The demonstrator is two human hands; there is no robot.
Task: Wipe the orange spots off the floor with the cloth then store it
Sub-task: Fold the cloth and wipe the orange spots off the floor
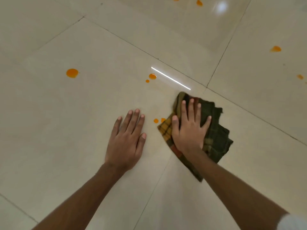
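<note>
Floor (pixel 66 130) of glossy pale tile, likely slick where wet. Cloth (pixel 214 130), checked green and yellow, lies bunched and folded on it just right of centre; soft, limp, light, probably best pressed flat under the palm for wiping and pinched at a folded edge for lifting. Right hand (pixel 189 130) rests on top, fingers spread, pressing rather than gripping. Left hand (pixel 126 138) lies flat on bare tile, fingers slightly apart, holding nothing. Orange spots (pixel 156 120) sit at the cloth's left edge; more lie further off, unwiped.
</note>
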